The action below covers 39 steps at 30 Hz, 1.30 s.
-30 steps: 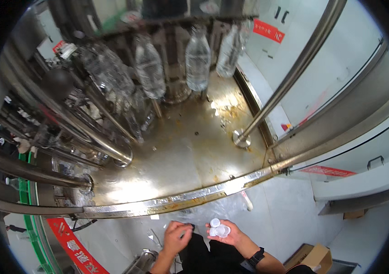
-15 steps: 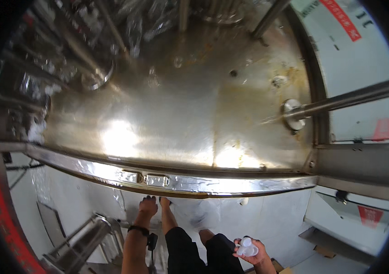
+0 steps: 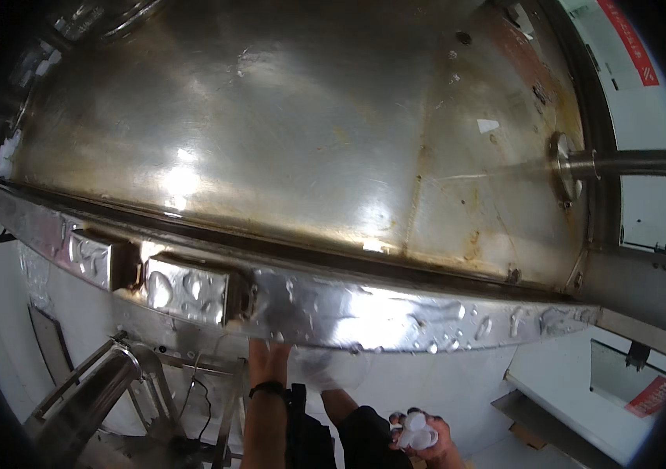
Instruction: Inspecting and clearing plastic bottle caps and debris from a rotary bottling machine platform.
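Observation:
A large stainless steel surface (image 3: 294,141) with brown stains fills the upper view, edged at the front by a wet metal rim (image 3: 364,313). My left hand (image 3: 269,353) reaches up to the underside of this rim, right of two metal blocks (image 3: 188,291) on it. The rim hides its fingers, so what they touch does not show. Low on the right, beside my knee, my right hand (image 3: 436,439) is closed round several small, round, translucent white plastic pieces (image 3: 417,432), like little cups or caps.
A flanged metal pipe (image 3: 630,163) enters from the right. At lower left stands a tubular metal frame (image 3: 133,367), with a thin dark cable (image 3: 206,402) near it. White panels (image 3: 583,383) lie at lower right, with a brown cardboard piece (image 3: 528,434).
My view has moved closer to the rim, which looks larger. The left hand has gone from just below the rim to partly hidden by it. The right hand keeps hold of the white pieces.

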Each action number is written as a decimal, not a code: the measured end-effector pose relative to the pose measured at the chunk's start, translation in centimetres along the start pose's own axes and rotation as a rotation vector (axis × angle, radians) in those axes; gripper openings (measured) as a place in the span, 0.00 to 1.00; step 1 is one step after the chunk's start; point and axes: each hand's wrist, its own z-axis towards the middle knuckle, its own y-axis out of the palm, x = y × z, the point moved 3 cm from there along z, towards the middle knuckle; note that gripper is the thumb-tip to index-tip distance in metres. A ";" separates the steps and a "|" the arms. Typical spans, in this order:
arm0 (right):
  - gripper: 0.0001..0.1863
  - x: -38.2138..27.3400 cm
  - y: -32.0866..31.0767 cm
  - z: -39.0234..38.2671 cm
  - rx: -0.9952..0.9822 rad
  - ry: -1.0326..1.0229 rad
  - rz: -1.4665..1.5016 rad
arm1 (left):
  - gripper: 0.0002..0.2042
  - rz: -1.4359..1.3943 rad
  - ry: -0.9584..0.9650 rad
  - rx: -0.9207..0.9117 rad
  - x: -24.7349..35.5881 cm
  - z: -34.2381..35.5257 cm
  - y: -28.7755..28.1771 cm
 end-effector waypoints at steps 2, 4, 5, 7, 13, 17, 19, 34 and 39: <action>0.22 -0.1 -0.3 0.7 -0.102 -0.006 0.094 | 0.18 0.259 0.247 0.000 0.6 0.5 -0.8; 0.22 -0.8 1.1 1.9 -0.143 -0.012 0.139 | 0.17 0.106 0.379 0.033 0.6 -2.0 -1.9; 0.22 -0.8 2.1 2.6 -0.112 -0.001 0.100 | 0.16 -0.050 0.490 0.076 0.2 -4.2 -3.0; 0.22 -0.4 4.5 4.7 -0.098 0.046 -0.007 | 0.14 -0.166 0.359 -0.291 -3.6 -9.5 -3.0; 0.21 1.0 5.3 11.6 -0.013 0.051 -0.213 | 0.15 -0.278 0.217 -0.532 9.5 -20.5 -12.3; 0.19 1.5 1.8 16.5 0.069 0.106 -0.337 | 0.13 -0.236 0.276 -0.678 12.7 -24.5 -13.8; 0.20 2.3 0.7 18.0 0.170 0.020 -0.552 | 0.09 -0.131 0.545 -0.426 14.0 -26.3 -14.3; 0.25 -1.0 -6.9 16.7 0.669 -0.386 -1.338 | 0.10 -0.161 0.223 -0.530 13.8 -27.5 -15.7; 0.12 -1.2 -2.0 12.7 0.554 -0.521 -1.237 | 0.11 0.061 0.499 -0.083 11.8 -27.5 -17.2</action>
